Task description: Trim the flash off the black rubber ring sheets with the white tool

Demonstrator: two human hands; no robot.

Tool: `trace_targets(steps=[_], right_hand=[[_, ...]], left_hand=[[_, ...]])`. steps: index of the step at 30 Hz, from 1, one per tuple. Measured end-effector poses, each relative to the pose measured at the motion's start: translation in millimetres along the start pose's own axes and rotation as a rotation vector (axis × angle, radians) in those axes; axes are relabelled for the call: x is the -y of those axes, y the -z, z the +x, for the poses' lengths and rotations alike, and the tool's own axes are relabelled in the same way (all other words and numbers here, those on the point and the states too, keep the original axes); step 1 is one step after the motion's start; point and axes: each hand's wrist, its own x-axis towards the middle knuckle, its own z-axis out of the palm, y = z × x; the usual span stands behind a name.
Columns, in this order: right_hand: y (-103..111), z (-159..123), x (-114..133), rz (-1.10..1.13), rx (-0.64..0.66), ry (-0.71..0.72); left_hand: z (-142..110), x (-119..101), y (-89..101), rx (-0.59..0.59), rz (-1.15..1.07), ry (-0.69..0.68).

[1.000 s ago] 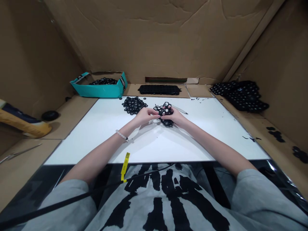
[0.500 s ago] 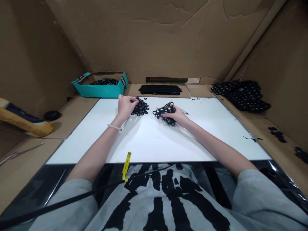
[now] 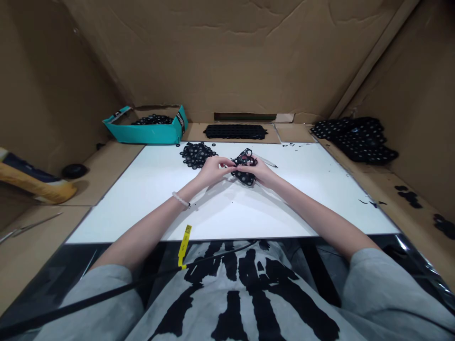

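Observation:
My right hand [image 3: 263, 172] is closed around a crumpled black mesh piece with round holes [image 3: 245, 177], held just above the white board. Thin black strands stick up from its top. At the mesh's left edge, my left hand [image 3: 215, 171] pinches thumb and finger together, its fingertips meeting those of the right hand. What lies in that pinch is too small and too hidden to make out. Behind the left hand is a loose pile of small black rings [image 3: 195, 155].
A teal box [image 3: 149, 135] of black rings stands back left. A dark ridged stack [image 3: 235, 131] lies behind the white board [image 3: 284, 213], a pen [image 3: 268, 162] beside my right hand. Dotted black sheets [image 3: 355, 139] are at right; a yellow-and-blue tube [image 3: 35, 177] and tweezers [image 3: 35, 224] left.
My left hand has moved right, from the ring pile to the mesh, and now meets the right hand's fingertips. The right hand keeps its hold in nearly the same place.

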Motion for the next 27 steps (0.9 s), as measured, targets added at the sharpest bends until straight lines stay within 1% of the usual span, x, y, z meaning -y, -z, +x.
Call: trace_targets(steps=[2,4,6,8,11,12,15,17,19,20,22,24,25,27], right_hand=[[1,0,1,0.018,0.027,-0.038],[1,1,3,0.038,0.021,-0.074],[0,1,3,0.047,-0.004,-0.083],[0,2,1,0.033,-0.027,-0.092],[2,2,-1,0.02,-0.059,-0.128],[3,3,-2,0.027,-0.068,-0.134],[5,4,-3,0.046,-0.086,-0.116],[5,4,-2,0.034,-0.093,-0.112],[2,3,-1,0.019,-0.105,-0.109],[0,2,0,0.016,-0.112,-0.105],[-4,-1,2,0.016,-0.116,-0.086],[-8,-4,4,0.025,-0.103,-0.061],[-10,-5,5,0.031,-0.096,-0.05],[-11,-7,5,0.045,-0.089,-0.02]], left_hand=[[4,6,4.3,-0.04,-0.125,0.108],[9,13,8.5,-0.109,-0.232,0.204],[13,22,12.9,-0.181,-0.259,0.264],[16,34,19.5,-0.272,-0.162,0.262],[17,52,34.6,-0.423,0.141,0.173],[17,58,39.9,-0.453,0.24,0.15],[15,66,50.1,-0.497,0.43,0.147],[13,61,49.7,-0.51,0.475,0.133],[12,48,44.0,-0.465,0.466,0.054],[11,39,39.7,-0.401,0.442,0.001],[7,21,29.4,-0.226,0.365,-0.089],[3,5,18.7,-0.083,0.291,-0.127],[1,-1,13.7,-0.04,0.259,-0.134],[-3,-8,6.0,-0.004,0.21,-0.135]])
